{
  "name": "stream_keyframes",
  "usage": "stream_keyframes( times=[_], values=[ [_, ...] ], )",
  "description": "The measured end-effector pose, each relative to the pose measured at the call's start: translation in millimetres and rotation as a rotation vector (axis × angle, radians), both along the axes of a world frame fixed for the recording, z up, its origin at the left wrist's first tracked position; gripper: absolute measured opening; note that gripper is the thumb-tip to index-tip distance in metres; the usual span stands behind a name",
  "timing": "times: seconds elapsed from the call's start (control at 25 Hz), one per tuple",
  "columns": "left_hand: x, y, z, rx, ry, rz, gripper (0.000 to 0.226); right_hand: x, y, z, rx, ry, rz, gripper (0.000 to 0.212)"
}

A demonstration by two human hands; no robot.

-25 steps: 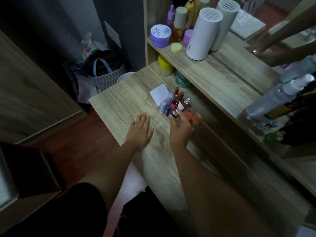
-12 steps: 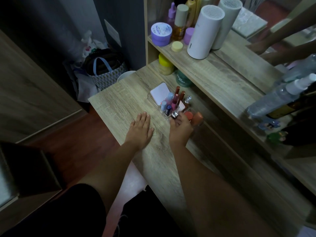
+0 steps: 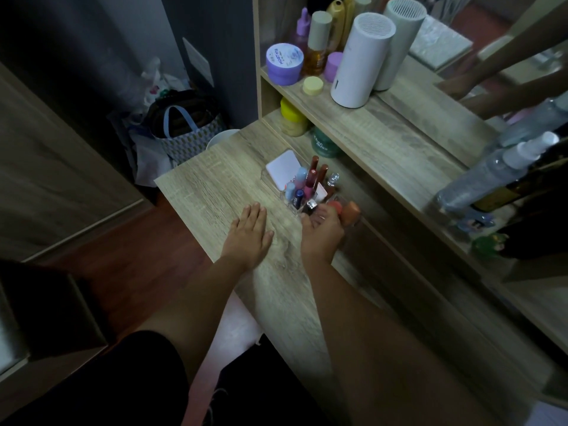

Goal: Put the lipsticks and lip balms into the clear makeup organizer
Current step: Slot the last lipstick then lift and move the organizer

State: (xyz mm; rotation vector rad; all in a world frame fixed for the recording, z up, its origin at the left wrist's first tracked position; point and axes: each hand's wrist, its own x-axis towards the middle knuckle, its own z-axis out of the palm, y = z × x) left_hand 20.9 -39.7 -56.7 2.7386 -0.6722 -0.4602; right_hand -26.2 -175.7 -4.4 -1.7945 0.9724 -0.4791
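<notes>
The clear makeup organizer (image 3: 296, 210) stands on the wooden desk (image 3: 215, 182) near the shelf unit. Several lipsticks and lip balms stand upright in it, among them a dark blue balm (image 3: 297, 198), a pale blue tube (image 3: 301, 174) and brown-red tubes (image 3: 313, 164). My right hand (image 3: 321, 236) is at the organizer's near right corner, fingers curled around a silver-capped lipstick (image 3: 311, 205). Two orange-red tubes (image 3: 350, 212) sit just beyond its fingertips. My left hand (image 3: 249, 235) lies flat on the desk, left of the organizer and holding nothing.
A white square compact (image 3: 282, 168) leans at the organizer's far end. Jars, bottles and a white cylinder (image 3: 359, 59) fill the shelves behind. Spray bottles (image 3: 491, 173) lie at right by a mirror. Bags (image 3: 184, 130) sit on the floor at left.
My right hand has pressed slightly closer to the organizer's corner with the silver-capped lipstick. My left hand has stayed flat in place.
</notes>
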Motion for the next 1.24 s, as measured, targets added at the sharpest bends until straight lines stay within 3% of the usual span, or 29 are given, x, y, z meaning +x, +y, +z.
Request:
stream_keyframes(
  times=[0.16, 0.28, 0.4, 0.52, 0.6, 0.68, 0.76, 1.24],
  values=[
    [2, 2, 7, -0.048, 0.026, 0.004, 0.063, -13, 6, 5, -0.066, 0.011, -0.009, 0.024],
    [8, 1, 18, -0.193, -0.005, 0.078, 0.059, -29, 13, 5, -0.134, 0.032, -0.061, 0.024],
    [18, -8, 28, -0.307, -0.040, 0.160, 0.055, -40, 12, 0, -0.186, 0.212, -0.154, 0.045],
    [38, -20, 39, -0.374, 0.111, 0.246, 0.073, -42, 2, -6, -0.141, 0.348, -0.195, 0.078],
    [54, -28, 45, -0.402, 0.230, 0.341, 0.092, -39, -5, -9, -0.096, 0.323, -0.120, 0.097],
    [69, -32, 48, -0.426, 0.254, 0.380, 0.089, -33, -9, -13, -0.040, 0.248, -0.081, 0.105],
    [80, -34, 49, -0.456, 0.256, 0.392, 0.076, -28, -12, -16, -0.007, 0.216, -0.096, 0.107],
    [98, -38, 56, -0.489, 0.390, 0.288, 0.081, -21, -17, -31, 0.032, 0.126, -0.155, 0.092]
  ],
)
